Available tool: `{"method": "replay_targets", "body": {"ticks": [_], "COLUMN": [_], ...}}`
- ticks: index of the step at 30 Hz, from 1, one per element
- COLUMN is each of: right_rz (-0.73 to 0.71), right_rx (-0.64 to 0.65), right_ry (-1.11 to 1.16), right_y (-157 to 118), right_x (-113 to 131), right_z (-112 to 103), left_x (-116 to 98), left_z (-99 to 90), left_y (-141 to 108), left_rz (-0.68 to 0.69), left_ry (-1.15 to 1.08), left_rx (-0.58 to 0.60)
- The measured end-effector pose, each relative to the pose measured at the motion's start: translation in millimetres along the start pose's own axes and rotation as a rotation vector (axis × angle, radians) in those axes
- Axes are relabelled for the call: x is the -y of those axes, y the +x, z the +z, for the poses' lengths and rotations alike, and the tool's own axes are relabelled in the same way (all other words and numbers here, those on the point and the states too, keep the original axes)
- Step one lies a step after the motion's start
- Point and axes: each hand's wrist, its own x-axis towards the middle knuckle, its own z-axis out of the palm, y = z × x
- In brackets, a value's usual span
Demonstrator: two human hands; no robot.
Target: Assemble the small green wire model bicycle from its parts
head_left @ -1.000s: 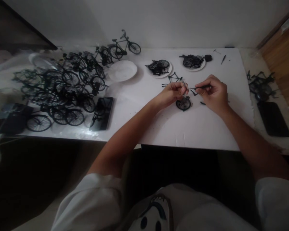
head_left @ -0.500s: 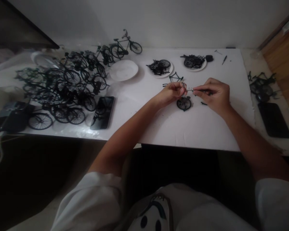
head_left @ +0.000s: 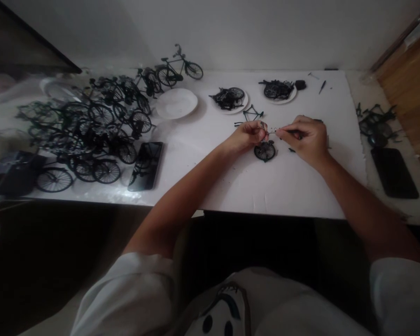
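My left hand (head_left: 248, 136) is closed, its thumb and fingers pinching a small silvery bicycle part (head_left: 262, 125) whose exact kind is too small to make out. Facing it, my right hand (head_left: 308, 139) grips a thin screwdriver (head_left: 295, 132). The screwdriver's shaft points left at the pinched part; whether the tip touches is unclear. Just below the fingertips a small black model wheel (head_left: 265, 151) lies on the white board. Behind my left hand rests a dark green model bicycle frame (head_left: 253, 113).
Many assembled model bicycles (head_left: 101, 114) crowd the left side, near a phone (head_left: 145, 166) and a white plate (head_left: 177, 103). Two plates at the back hold black bicycle parts (head_left: 227, 98) and more parts (head_left: 278, 89). To the right lie another model bicycle (head_left: 377, 123) and a dark phone (head_left: 395, 173).
My right hand has come slightly nearer to my left hand, narrowing the gap between the fingertips. The whole view has shifted a little. Both grips stay the same.
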Motion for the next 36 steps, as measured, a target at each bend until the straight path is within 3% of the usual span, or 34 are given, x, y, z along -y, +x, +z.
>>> {"method": "replay_targets", "body": {"ticks": [8, 17, 22, 32, 36], "right_rz": [-0.084, -0.092, -0.069, -0.26, -0.251], "right_rx": [-0.01, 0.089, 0.178, 0.287, 0.317], "right_ry": [-0.003, -0.071, -0.105, -0.248, -0.266], "right_y": [-2, -2, -6, -3, -5], "right_x": [-1, 2, 0, 12, 10], "right_z": [2, 1, -4, -5, -5], "left_x": [-5, -8, -10, -18, -18], "left_z": [6.8, 9.1, 3.6, -13.7, -16.7], "left_y": [-5, -7, -7, -5, -3], "left_rz": [0.008, 0.014, -0.002, 0.067, 0.102], "left_ry": [0.028, 0.044, 0.042, 0.154, 0.188], "left_rx": [0.012, 0.076, 0.095, 0.142, 0.165]}}
